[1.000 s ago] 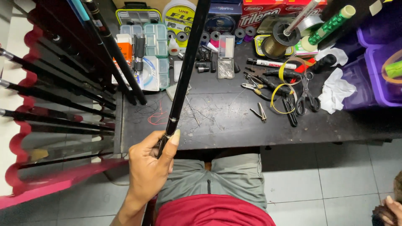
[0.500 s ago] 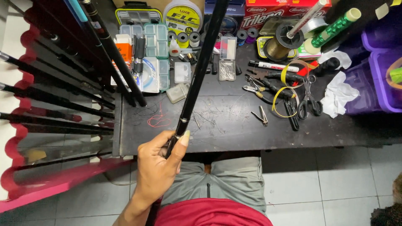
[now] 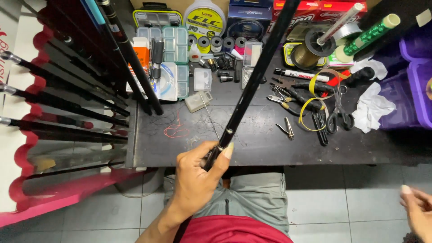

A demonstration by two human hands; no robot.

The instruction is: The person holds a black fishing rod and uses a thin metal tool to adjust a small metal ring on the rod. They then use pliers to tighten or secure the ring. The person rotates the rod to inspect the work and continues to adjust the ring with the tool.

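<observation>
— Where is the black fishing rod point(image 3: 252, 85)?
— Slanting up over the dark desk point(image 3: 252, 144), its lower end gripped in the left hand point(image 3: 198, 180).
— The right hand point(image 3: 416, 211)?
— Loosely open, holding nothing, beside the desk.

Red shirt point(image 3: 229, 230), grey trousers point(image 3: 252, 198).

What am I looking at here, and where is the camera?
The camera sits on a person's head and looks down, so you see their own lap and hands. The left hand grips a long black rod that slants up across a dark worktable. The right hand is at the lower right edge, holding nothing. On the table lie scissors, pliers, a yellow tape loop, a marker, clear compartment boxes, spools of line, a white tissue and a red thread scrap. More dark rods rest in a rack on the left.
</observation>
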